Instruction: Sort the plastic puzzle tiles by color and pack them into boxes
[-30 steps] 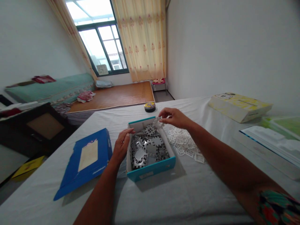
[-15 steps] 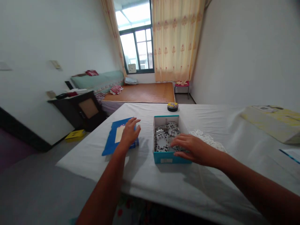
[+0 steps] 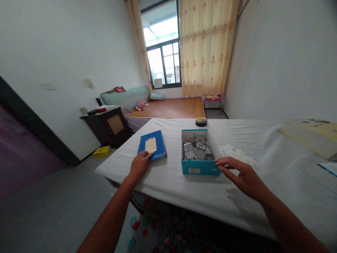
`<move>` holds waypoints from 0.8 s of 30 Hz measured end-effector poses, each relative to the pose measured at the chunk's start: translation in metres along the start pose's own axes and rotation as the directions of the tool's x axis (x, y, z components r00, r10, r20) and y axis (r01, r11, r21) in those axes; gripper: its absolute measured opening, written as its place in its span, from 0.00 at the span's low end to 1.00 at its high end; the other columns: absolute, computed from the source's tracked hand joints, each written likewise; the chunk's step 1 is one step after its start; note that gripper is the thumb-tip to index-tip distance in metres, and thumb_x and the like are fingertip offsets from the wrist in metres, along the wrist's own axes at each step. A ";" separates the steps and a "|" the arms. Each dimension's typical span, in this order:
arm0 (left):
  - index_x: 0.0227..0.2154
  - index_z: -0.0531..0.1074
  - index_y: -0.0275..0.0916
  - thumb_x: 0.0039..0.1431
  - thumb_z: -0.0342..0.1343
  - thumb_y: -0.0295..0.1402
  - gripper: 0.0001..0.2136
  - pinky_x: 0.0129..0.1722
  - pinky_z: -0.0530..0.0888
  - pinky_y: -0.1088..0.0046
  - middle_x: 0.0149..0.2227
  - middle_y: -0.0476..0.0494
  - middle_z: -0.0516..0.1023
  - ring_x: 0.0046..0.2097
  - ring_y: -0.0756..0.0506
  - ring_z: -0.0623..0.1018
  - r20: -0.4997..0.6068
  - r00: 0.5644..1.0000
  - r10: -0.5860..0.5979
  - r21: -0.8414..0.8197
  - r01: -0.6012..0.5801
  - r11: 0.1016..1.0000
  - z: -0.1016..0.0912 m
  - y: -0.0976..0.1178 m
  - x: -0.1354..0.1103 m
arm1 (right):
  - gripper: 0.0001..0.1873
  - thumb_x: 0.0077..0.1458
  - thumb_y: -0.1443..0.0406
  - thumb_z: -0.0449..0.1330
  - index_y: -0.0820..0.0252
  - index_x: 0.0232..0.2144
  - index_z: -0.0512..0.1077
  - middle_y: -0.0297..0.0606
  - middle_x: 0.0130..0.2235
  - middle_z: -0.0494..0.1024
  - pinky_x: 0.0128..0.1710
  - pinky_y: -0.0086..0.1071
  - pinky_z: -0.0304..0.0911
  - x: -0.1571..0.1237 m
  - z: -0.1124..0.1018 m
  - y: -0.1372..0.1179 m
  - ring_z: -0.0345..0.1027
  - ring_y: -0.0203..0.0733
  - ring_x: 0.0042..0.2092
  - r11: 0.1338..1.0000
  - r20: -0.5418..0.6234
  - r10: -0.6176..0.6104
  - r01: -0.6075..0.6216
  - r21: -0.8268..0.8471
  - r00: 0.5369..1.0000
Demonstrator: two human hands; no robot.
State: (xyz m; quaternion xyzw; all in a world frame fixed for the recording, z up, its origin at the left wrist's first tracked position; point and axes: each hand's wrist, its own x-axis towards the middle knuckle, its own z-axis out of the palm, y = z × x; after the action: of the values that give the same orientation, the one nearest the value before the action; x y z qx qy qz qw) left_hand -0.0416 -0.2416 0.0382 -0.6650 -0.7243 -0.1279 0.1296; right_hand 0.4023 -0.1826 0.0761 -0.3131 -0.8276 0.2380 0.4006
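Observation:
An open teal box [image 3: 199, 168] full of silver and white puzzle pieces [image 3: 197, 151] stands on a bed covered with a white sheet [image 3: 237, 189]. Its blue lid [image 3: 152, 144] lies flat to the left. My left hand [image 3: 139, 165] rests on the lid's near edge, fingers curled over it. My right hand [image 3: 242, 175] lies by the box's near right corner, fingers stretched out and touching the box, holding nothing. A heap of white pieces [image 3: 237, 154] lies on the sheet right of the box.
A small round tin [image 3: 201, 121] sits beyond the box. A yellow box [image 3: 308, 135] lies at the far right. A dark cabinet [image 3: 107, 126] stands left of the bed, with a yellow item [image 3: 102, 151] on the floor. Small coloured pieces [image 3: 137, 228] lie on the floor below.
The view has pulled back from the bed. My right hand came out of the box to its near right corner. My left hand moved from the box's side to the blue lid.

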 end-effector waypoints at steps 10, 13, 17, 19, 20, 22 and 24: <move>0.57 0.67 0.48 0.64 0.47 0.32 0.19 0.41 0.67 0.65 0.43 0.39 0.71 0.45 0.39 0.68 -0.385 0.917 0.105 0.026 -0.103 0.994 -0.073 0.121 0.080 | 0.10 0.59 0.59 0.55 0.53 0.40 0.74 0.39 0.44 0.78 0.40 0.37 0.73 -0.030 0.000 -0.029 0.73 0.44 0.44 0.999 -0.104 0.024 -0.020 0.044 0.994; 0.56 0.66 0.48 0.65 0.45 0.32 0.18 0.42 0.66 0.63 0.44 0.38 0.70 0.47 0.39 0.67 -0.301 0.918 0.257 0.070 -0.248 0.966 -0.071 0.191 0.082 | 0.10 0.59 0.61 0.54 0.53 0.40 0.73 0.39 0.43 0.78 0.41 0.38 0.72 -0.036 0.008 -0.036 0.73 0.43 0.42 0.999 -0.065 0.014 -0.012 0.031 0.998; 0.55 0.67 0.47 0.66 0.44 0.32 0.17 0.43 0.66 0.61 0.44 0.37 0.70 0.48 0.39 0.67 -0.165 0.908 0.386 0.022 -0.387 0.922 -0.056 0.247 0.059 | 0.09 0.59 0.62 0.55 0.53 0.39 0.74 0.39 0.41 0.78 0.44 0.39 0.70 -0.046 0.007 -0.037 0.72 0.43 0.42 1.000 0.012 -0.019 0.019 0.005 1.000; 0.51 0.70 0.46 0.65 0.45 0.31 0.15 0.42 0.66 0.60 0.43 0.37 0.70 0.47 0.38 0.67 -0.103 0.923 0.370 -0.007 -0.373 0.928 -0.053 0.254 0.044 | 0.09 0.59 0.62 0.55 0.52 0.38 0.74 0.39 0.40 0.78 0.43 0.38 0.69 -0.052 0.002 -0.035 0.72 0.44 0.42 1.000 0.036 -0.008 0.008 -0.004 0.999; 0.51 0.70 0.46 0.65 0.45 0.31 0.15 0.42 0.66 0.60 0.43 0.37 0.70 0.47 0.38 0.67 -0.084 0.928 0.362 -0.013 -0.364 0.931 -0.052 0.253 0.038 | 0.09 0.59 0.61 0.54 0.52 0.38 0.74 0.39 0.40 0.78 0.42 0.38 0.70 -0.054 -0.001 -0.033 0.72 0.44 0.41 1.000 0.037 0.009 -0.009 -0.009 0.999; 0.50 0.71 0.47 0.64 0.47 0.31 0.14 0.42 0.66 0.61 0.42 0.38 0.70 0.47 0.39 0.67 -0.066 0.932 0.358 -0.016 -0.359 0.933 -0.053 0.247 0.029 | 0.10 0.58 0.60 0.54 0.53 0.38 0.74 0.38 0.39 0.78 0.39 0.37 0.70 -0.056 -0.005 -0.030 0.73 0.44 0.39 0.998 0.019 0.060 -0.060 -0.014 0.998; 0.51 0.70 0.49 0.64 0.48 0.31 0.15 0.42 0.67 0.62 0.42 0.39 0.70 0.46 0.40 0.68 -0.060 0.931 0.359 -0.011 -0.361 0.933 -0.056 0.238 0.024 | 0.10 0.58 0.60 0.54 0.53 0.38 0.74 0.37 0.38 0.78 0.37 0.37 0.70 -0.055 -0.006 -0.026 0.73 0.43 0.38 0.994 -0.009 0.111 -0.111 0.005 0.994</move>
State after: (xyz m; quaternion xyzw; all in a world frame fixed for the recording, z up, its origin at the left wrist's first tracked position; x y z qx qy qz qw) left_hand 0.1948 -0.2201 0.1025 -0.7839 -0.5847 -0.1289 0.1640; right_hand 0.4252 -0.2391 0.0681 -0.3589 -0.8065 0.2604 0.3911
